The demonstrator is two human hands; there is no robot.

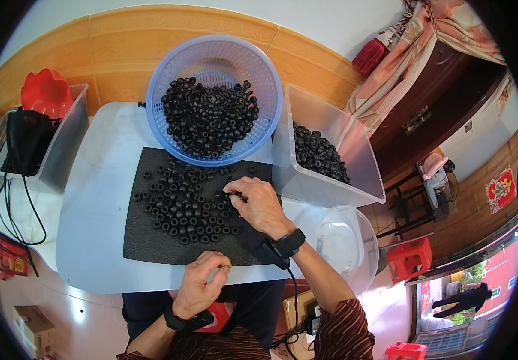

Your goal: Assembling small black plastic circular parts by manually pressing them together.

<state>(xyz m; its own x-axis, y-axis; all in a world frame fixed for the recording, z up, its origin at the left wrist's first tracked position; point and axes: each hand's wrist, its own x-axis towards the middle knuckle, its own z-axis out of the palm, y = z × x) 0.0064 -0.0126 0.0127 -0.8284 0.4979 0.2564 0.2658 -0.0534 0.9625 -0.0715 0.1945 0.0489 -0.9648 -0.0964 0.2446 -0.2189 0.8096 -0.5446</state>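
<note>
A loose heap of small black ring-like pieces (182,207) with holes through them lies on a dark textured mat (142,249). At the right side of this heap is my right hand (258,203), its thumb and fingertips pinched on one small black piece (230,193). Closer to me, my left hand (204,277) rests by the mat's front edge with its fingers curled in. Whatever the left fingers may hold is hidden. A blue perforated plastic basket (155,99) stands just behind the heap, holding many more such pieces.
A clear plastic bin (331,189) with small black pieces stands right of the basket, and a round clear tub (355,258) sits nearer me. A cable (295,294) hangs from my right wrist. At the left is another bin (70,144) with a red scalloped dish (46,95).
</note>
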